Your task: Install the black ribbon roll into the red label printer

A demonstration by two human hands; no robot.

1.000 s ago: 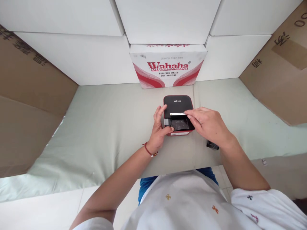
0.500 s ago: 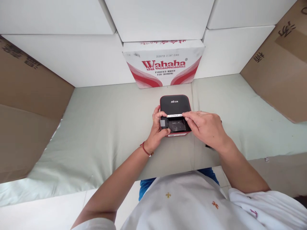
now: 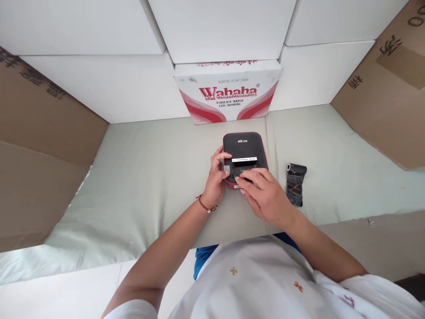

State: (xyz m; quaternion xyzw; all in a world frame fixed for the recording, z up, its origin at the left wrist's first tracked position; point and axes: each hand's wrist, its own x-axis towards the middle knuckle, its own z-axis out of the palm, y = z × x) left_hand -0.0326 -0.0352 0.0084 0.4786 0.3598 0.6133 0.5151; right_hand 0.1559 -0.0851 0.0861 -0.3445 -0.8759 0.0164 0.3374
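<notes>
A small black device with a red rim (image 3: 245, 146) sits on the pale green cloth (image 3: 149, 177), with a white label strip across its top. My left hand (image 3: 217, 177) wraps round its left side, thumb on a grey tab. My right hand (image 3: 264, 192) lies over its near edge, fingers curled and pressed onto the front opening. A dark roll (image 3: 295, 181) lies on the cloth just right of my right hand, untouched.
A Wahaha water carton (image 3: 229, 93) stands behind the device among plain white boxes (image 3: 99, 84). Brown cardboard panels close in the left (image 3: 40, 146) and right (image 3: 388, 97). The cloth-covered surface ends at a near edge above my lap.
My right hand has slid from the label strip on the device's right down to its near edge. This uncovers the dark roll on the cloth. My left hand keeps its grip.
</notes>
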